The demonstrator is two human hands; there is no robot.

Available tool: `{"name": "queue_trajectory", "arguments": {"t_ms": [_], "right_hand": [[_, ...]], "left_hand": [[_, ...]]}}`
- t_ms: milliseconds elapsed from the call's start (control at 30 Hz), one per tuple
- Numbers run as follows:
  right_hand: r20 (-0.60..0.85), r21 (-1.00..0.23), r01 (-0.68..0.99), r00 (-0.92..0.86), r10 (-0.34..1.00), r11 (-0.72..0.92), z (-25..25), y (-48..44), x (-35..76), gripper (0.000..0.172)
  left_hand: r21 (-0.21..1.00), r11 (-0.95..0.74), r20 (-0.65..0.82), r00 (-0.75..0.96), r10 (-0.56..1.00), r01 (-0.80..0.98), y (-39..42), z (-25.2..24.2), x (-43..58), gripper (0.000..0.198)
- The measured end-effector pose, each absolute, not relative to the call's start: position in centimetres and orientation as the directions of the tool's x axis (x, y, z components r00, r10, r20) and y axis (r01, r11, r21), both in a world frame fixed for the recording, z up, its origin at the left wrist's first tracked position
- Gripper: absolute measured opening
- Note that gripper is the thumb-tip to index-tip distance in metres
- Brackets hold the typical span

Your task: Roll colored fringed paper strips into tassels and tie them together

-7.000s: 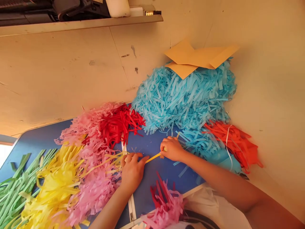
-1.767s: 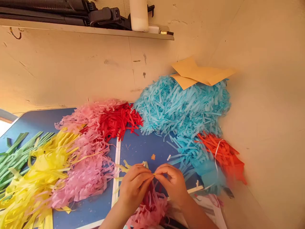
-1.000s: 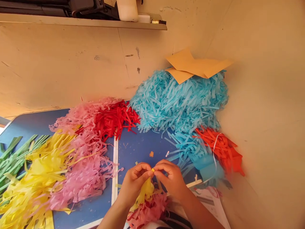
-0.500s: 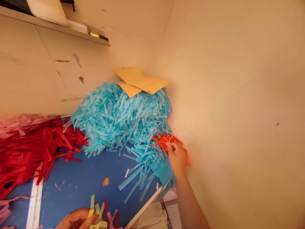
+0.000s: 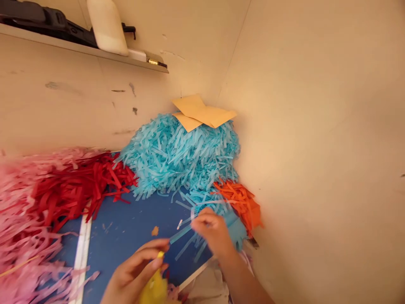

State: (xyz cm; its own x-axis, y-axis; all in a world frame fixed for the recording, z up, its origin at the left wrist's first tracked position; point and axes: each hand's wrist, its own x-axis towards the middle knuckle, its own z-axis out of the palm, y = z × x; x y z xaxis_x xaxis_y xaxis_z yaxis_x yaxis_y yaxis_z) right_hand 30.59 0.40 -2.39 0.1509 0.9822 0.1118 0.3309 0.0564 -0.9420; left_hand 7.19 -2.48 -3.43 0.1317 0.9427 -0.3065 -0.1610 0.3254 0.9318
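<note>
My left hand [image 5: 139,268] is closed on a piece of yellow tissue paper [image 5: 155,287], pinched at its narrow top end. My right hand [image 5: 211,228] is pinched, with a thin white string [image 5: 209,203] looping beside its fingertips and running right toward an orange paper tassel [image 5: 240,200]. The exact grip on the string is blurred. Under and behind the right hand lies a fringed blue paper tassel [image 5: 236,230] with loose strips. A large heap of light blue paper fringe [image 5: 180,156] stands behind it.
Red fringe [image 5: 82,185] and pink fringe [image 5: 19,202] lie on the blue tabletop [image 5: 126,232] at left. Tan paper pieces [image 5: 205,113] top the blue heap. Walls meet behind; a shelf [image 5: 79,50] above left carries a white bottle [image 5: 107,27].
My right hand has moved left and down, away from the orange tassel, drawing the string across. My left hand has risen with the yellow paper. The view has shifted left.
</note>
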Motion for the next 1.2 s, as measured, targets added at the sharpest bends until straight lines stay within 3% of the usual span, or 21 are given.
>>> {"name": "queue_trajectory", "arguments": {"t_ms": [67, 167, 267, 367, 633, 700, 767, 833, 900, 1000, 1200], "right_hand": [[0.074, -0.992, 0.104, 0.068, 0.995, 0.067, -2.7, -0.8, 25.7, 0.012], [-0.091, -0.965, -0.251, 0.078, 0.993, -0.069, -3.1, -1.4, 22.2, 0.013], [-0.324, -0.720, -0.624, -0.087, 0.942, -0.305, -3.3, -0.2, 22.4, 0.021], [-0.367, -0.591, -0.715, -0.174, 0.914, -0.373, -2.9, 1.4, 23.4, 0.024], [-0.171, -0.796, -0.577, -0.072, 0.983, -0.181, -0.7, 2.5, 23.7, 0.024], [-0.105, -0.914, -0.395, 0.007, 0.994, -0.094, -0.7, 1.4, 23.5, 0.022], [-0.003, -0.996, -0.085, 0.017, 1.000, -0.001, -1.0, -0.3, 22.9, 0.018], [0.078, -0.978, 0.188, -0.068, 0.995, 0.090, -1.6, -2.1, 21.9, 0.017], [0.113, -0.939, 0.308, -0.138, 0.984, 0.151, -2.2, -3.5, 20.9, 0.018], [0.133, -0.927, 0.335, -0.127, 0.983, 0.168, -2.8, -4.2, 19.9, 0.018], [0.155, -0.937, 0.297, -0.123, 0.980, 0.185, -2.8, -4.2, 20.1, 0.016]], "left_hand": [[0.918, 0.327, -0.278, 0.225, 0.934, -0.224, -2.4, -2.3, 8.6, 0.032], [0.923, 0.348, -0.302, 0.252, 0.919, -0.162, -2.8, -1.9, 8.5, 0.032], [0.924, 0.380, -0.353, 0.313, 0.882, -0.030, -3.9, -2.5, 6.6, 0.033], [0.916, 0.401, -0.384, 0.335, 0.860, 0.019, -4.7, -3.1, 5.2, 0.033], [0.918, 0.385, -0.395, 0.321, 0.861, 0.097, -5.3, -4.3, 4.1, 0.029], [0.915, 0.400, -0.376, 0.242, 0.894, -0.057, -5.3, -4.6, 3.5, 0.024], [0.857, 0.405, -0.395, 0.098, 0.913, -0.319, -5.4, -4.8, 3.1, 0.021], [0.704, 0.427, -0.503, 0.025, 0.864, -0.568, -5.4, -4.8, 3.0, 0.025], [0.531, 0.468, -0.605, 0.070, 0.793, -0.707, -5.4, -4.8, 3.3, 0.032], [0.423, 0.478, -0.623, 0.137, 0.771, -0.770, -5.5, -4.7, 3.8, 0.033], [0.381, 0.507, -0.606, 0.205, 0.768, -0.773, -5.4, -4.3, 4.0, 0.034]]}}
